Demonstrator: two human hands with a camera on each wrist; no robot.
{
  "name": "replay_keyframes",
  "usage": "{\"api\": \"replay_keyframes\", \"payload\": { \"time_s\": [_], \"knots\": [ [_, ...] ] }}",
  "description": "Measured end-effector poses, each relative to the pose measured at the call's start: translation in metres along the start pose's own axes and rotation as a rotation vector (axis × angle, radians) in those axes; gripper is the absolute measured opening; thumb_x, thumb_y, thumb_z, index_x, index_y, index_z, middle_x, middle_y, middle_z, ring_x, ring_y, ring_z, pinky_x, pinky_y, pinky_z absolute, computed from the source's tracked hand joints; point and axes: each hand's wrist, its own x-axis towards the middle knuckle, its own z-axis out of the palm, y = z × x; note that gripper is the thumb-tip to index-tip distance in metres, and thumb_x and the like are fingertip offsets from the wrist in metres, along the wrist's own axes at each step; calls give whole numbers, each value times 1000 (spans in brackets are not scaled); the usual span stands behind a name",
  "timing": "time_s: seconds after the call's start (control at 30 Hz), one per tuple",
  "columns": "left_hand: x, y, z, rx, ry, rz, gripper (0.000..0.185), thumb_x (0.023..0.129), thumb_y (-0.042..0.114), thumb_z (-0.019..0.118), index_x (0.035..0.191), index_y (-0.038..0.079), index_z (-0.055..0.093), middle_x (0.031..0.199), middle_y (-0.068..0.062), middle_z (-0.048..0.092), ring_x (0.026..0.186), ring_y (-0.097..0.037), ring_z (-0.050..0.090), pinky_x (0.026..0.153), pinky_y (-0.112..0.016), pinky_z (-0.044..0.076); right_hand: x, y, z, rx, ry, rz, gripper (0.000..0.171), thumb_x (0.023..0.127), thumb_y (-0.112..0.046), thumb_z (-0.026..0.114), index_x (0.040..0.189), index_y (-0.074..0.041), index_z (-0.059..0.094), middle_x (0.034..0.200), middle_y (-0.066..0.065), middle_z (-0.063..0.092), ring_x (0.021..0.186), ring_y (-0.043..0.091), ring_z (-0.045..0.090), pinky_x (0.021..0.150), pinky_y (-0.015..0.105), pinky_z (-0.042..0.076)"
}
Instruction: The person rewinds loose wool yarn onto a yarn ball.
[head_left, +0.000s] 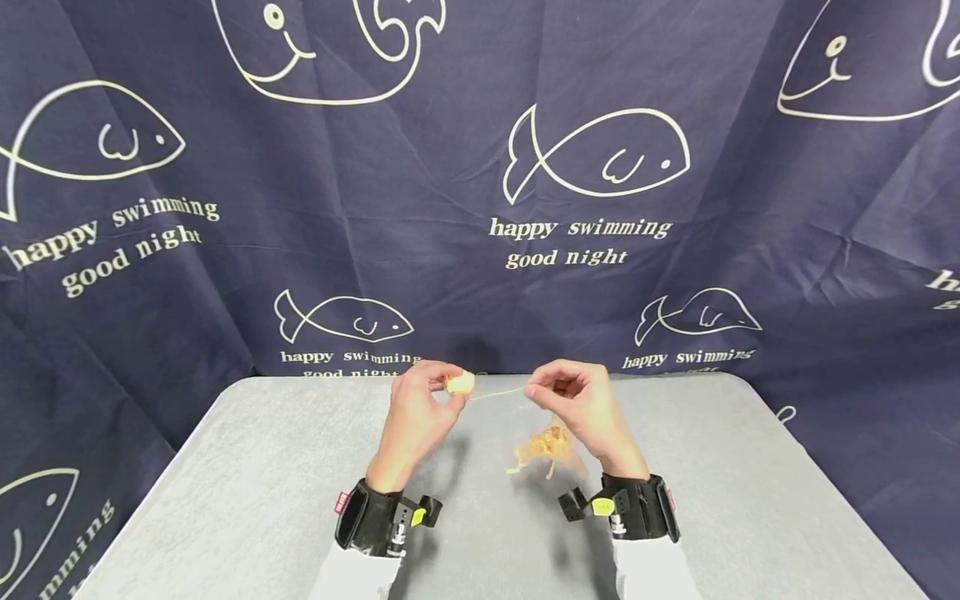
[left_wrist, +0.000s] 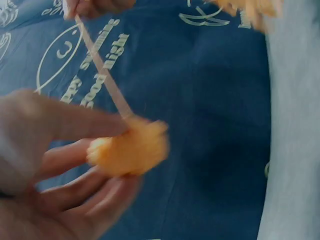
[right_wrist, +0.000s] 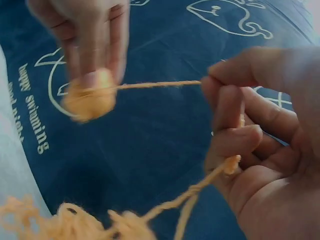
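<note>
A small ball of orange-yellow yarn [left_wrist: 131, 149] is held between the thumb and fingers of my left hand [head_left: 422, 410]. From it a taut strand [right_wrist: 159, 85] runs across to my right hand [head_left: 581, 407], which pinches the yarn between thumb and forefinger. More of the yarn passes down through the right hand's curled fingers [right_wrist: 239, 135] in the right wrist view. It leads to a loose tangle of the same yarn [head_left: 551, 443], which hangs below and beside the right hand. Both hands are raised near the far edge of the table, roughly level with each other.
Under the hands lies a grey-white table [head_left: 285, 467] with rounded far corners. Behind it hangs a dark blue curtain [head_left: 457, 208] printed with white fish and lettering. A black strap with a small camera mount [head_left: 641, 508] is on each wrist.
</note>
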Motion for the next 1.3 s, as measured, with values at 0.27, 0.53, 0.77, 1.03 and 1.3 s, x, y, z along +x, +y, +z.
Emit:
{"api": "replay_keyframes", "payload": {
  "time_s": [0.27,0.53,0.77,1.03,1.3],
  "knots": [
    [1,5,-13,-55,-470,-130,22,74,-2,83,94,4,76,89,-1,72,78,-13,68,74,-28,59,1,-1,-3,233,129,1,10,85,10,72,88,1,74,73,-1,67,62,8,58,56,18,48],
    [2,8,-17,-280,-812,-48,24,74,-6,82,96,4,77,87,1,73,80,-11,68,82,-29,60,2,1,-5,487,233,35,27,87,18,63,87,-7,75,77,3,71,63,10,58,57,17,47],
    [1,12,-18,-603,-924,53,28,78,-9,81,104,-5,73,98,-12,73,91,-14,68,88,-39,60,4,6,-5,533,285,92,28,89,16,63,87,-9,76,79,3,72,66,11,60,60,18,47],
    [2,21,-21,-909,-736,125,32,78,-15,77,108,-16,65,109,-15,70,104,-18,65,93,-50,57,6,19,-1,187,237,190,11,88,3,74,97,9,71,77,0,70,66,10,60,60,20,49],
    [6,22,-17,-1049,-259,60,33,80,-12,77,110,2,74,111,-11,72,100,-20,70,87,-34,60,3,19,4,-95,-12,154,9,87,-4,78,92,3,74,78,8,69,64,13,60,56,20,47]
  ]
}}
